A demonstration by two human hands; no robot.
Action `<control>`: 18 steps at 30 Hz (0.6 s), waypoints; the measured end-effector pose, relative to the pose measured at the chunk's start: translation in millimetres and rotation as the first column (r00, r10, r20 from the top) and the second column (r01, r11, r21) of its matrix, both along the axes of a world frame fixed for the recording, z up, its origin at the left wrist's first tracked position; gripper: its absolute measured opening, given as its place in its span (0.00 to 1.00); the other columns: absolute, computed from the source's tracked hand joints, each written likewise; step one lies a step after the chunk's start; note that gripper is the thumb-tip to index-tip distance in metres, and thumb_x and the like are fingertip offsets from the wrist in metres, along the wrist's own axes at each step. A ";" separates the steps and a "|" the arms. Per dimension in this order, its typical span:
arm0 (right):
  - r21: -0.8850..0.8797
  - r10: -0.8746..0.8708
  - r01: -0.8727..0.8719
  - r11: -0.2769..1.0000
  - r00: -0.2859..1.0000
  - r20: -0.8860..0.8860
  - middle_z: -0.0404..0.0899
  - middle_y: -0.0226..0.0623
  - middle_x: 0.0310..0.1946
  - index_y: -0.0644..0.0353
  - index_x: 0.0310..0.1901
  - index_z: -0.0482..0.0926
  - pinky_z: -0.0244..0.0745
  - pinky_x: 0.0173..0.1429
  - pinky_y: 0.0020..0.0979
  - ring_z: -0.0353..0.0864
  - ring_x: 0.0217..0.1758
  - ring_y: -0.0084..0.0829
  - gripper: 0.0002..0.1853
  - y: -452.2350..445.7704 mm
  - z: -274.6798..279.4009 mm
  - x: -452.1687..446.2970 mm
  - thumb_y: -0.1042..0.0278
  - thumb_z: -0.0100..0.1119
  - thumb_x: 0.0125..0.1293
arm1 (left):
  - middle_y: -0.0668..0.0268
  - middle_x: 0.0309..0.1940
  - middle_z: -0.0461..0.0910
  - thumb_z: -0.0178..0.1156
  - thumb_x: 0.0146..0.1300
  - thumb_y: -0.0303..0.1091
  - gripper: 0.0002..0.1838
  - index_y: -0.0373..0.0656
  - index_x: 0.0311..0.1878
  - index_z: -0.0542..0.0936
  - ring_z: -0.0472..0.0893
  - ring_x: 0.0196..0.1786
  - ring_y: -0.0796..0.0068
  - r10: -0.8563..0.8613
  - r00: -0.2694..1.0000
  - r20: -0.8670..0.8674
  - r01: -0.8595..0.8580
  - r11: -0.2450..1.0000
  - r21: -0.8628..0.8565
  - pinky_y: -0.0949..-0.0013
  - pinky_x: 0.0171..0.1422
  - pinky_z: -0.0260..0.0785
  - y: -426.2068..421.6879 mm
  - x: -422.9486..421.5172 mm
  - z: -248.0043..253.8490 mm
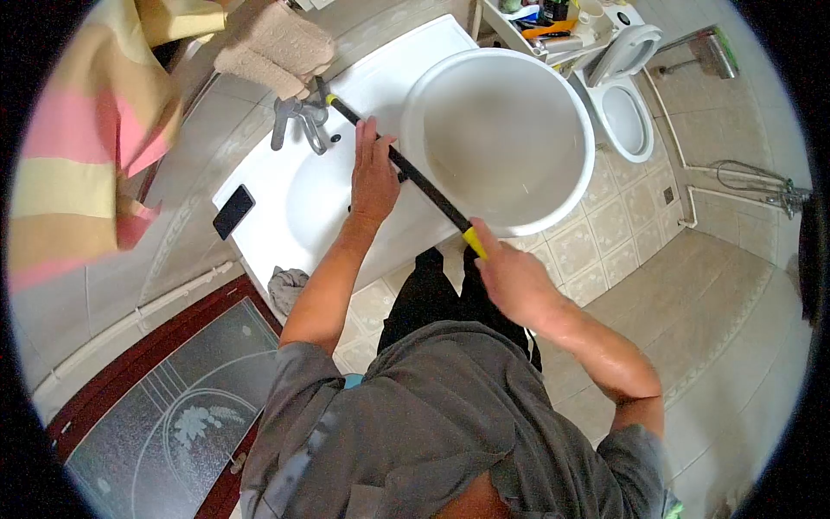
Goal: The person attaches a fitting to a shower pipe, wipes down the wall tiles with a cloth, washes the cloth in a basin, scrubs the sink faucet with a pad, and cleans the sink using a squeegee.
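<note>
A long black rod (pixel 432 192) with yellow bands near both ends slants across the basin area, from beside the tap down toward my body. My right hand (pixel 517 281) is wrapped round its near yellow end. Farther up, my left hand (pixel 375 177) holds the rod with fairly straight fingers laid across it; its thumb side is partly hidden. Just right of the rod is a large round white tub (pixel 588 160) with cloudy greyish water in it. Beneath my left arm lies the white washbasin (pixel 303 203), with a metal tap (pixel 298 117) at its back.
A black phone (pixel 233 212) lies on the basin's left edge. A grey cloth (pixel 286 288) hangs at the front corner, and a beige towel (pixel 277 52) is above the tap. A toilet (pixel 624 121) and a shelf of toiletries (pixel 553 35) stand beyond the tub.
</note>
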State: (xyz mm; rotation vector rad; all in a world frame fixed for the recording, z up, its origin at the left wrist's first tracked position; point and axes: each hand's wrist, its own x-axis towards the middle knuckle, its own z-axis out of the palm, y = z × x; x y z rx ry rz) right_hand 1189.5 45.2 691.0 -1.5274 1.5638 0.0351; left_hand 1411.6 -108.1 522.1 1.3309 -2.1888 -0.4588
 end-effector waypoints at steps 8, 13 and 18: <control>-0.056 0.112 -0.119 0.991 0.988 -0.106 0.81 0.58 0.38 0.60 0.77 0.52 0.79 0.42 0.51 0.83 0.37 0.57 0.33 -9.0 -1.9 -24.3 0.68 0.52 0.74 | 0.43 0.77 0.52 0.51 0.57 0.11 0.28 0.36 0.62 0.69 0.50 0.80 0.38 0.022 0.999 0.044 -0.024 0.999 0.046 0.48 0.84 0.49 2.8 -9.4 9.2; -0.092 0.159 -0.181 0.979 0.964 -0.214 0.80 0.57 0.39 0.60 0.76 0.53 0.80 0.42 0.51 0.83 0.37 0.57 0.33 -15.7 0.9 -24.7 0.67 0.52 0.74 | 0.44 0.78 0.51 0.49 0.58 0.12 0.29 0.39 0.65 0.70 0.48 0.81 0.41 0.060 0.998 0.027 -0.062 0.997 0.055 0.50 0.84 0.48 1.4 -10.1 9.5; -0.230 0.008 0.027 0.973 0.989 0.150 0.79 0.54 0.32 0.60 0.77 0.54 0.78 0.41 0.48 0.83 0.35 0.53 0.32 5.0 -10.7 -32.0 0.70 0.50 0.75 | 0.48 0.78 0.56 0.50 0.59 0.13 0.29 0.41 0.65 0.73 0.51 0.82 0.48 -0.019 0.994 -0.107 0.032 0.992 0.120 0.54 0.84 0.48 -2.3 -6.4 15.1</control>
